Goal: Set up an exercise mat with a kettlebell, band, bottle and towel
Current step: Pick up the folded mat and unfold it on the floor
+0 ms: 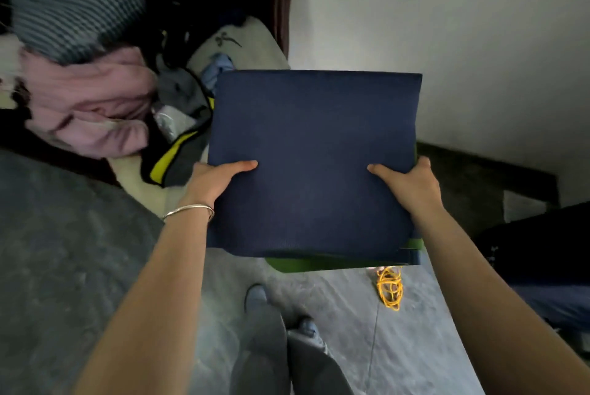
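The folded exercise mat [314, 152], dark blue ribbed foam with a green underside showing at its near edge, is held in the air above the grey floor [79, 251]. The left hand [212, 182] and right hand [410, 185] each grip a side edge, thumbs on top. By my reading, setup has barely begun: the mat is not yet unrolled, and no kettlebell, bottle or towel is identifiable. A yellow tangled cord [390, 287] lies on the floor below, possibly the band.

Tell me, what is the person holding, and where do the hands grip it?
A folded blue mat, held in both hands: the left hand grips its left edge, the right hand its right edge, thumbs on top.
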`<state>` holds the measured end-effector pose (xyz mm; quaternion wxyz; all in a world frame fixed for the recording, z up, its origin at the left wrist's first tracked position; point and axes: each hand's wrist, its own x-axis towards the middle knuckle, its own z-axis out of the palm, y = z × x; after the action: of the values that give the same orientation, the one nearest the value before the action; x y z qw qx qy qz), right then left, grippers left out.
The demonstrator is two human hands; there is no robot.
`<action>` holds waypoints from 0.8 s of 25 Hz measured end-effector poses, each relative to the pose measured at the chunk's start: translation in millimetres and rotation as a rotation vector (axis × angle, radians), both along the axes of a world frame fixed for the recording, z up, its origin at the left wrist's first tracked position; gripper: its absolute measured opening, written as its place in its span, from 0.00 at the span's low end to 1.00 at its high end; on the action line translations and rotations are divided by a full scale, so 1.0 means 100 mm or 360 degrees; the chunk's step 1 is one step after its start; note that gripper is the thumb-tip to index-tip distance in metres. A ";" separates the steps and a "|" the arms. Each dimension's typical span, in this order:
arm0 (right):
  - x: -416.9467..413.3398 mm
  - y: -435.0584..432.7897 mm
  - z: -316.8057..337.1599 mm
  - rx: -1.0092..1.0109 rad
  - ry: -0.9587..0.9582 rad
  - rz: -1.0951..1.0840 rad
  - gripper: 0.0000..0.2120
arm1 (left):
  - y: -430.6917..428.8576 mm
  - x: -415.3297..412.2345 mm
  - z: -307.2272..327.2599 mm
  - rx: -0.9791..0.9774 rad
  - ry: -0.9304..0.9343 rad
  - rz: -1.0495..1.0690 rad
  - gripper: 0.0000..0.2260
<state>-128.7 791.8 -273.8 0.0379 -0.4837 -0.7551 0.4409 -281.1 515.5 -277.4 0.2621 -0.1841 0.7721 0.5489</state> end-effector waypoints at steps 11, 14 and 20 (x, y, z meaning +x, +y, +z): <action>-0.44 -2.05 1.73 -0.0095 0.0456 0.0577 0.37 | -2.51 0.57 1.74 0.0200 0.0404 0.0497 0.35; -0.67 -2.98 1.88 -0.0123 0.0499 0.0798 0.39 | -3.47 0.73 1.94 0.0107 0.0461 0.0673 0.45; -1.02 -4.76 1.94 -0.0143 0.0492 0.1200 0.41 | -5.21 1.12 2.07 -0.0087 0.0528 0.1063 0.50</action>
<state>-231.0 315.8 -79.7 -0.0344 -0.1022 -0.8449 0.5239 -169.1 -5.4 -70.0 -0.0651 -0.3412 0.7159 0.6056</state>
